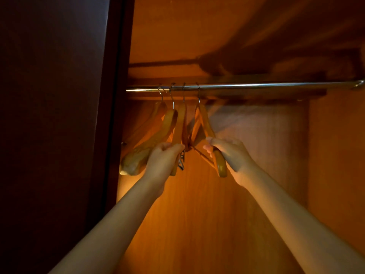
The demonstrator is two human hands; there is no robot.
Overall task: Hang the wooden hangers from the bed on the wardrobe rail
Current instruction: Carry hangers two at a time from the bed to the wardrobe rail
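Observation:
Several wooden hangers hang by metal hooks on the chrome wardrobe rail (256,86), bunched at its left end. My left hand (163,159) grips the lower end of the third hanger (182,123), which carries metal clips near my fingers. My right hand (229,153) holds the near arm of the rightmost hanger (203,119), whose hook sits over the rail. Two thicker hangers (150,143) hang further left, untouched.
A dark wardrobe door or side panel (59,115) fills the left. The wooden back wall (217,214) and a shelf above the rail (177,36) enclose the space. The rail runs bare to its right bracket (358,84).

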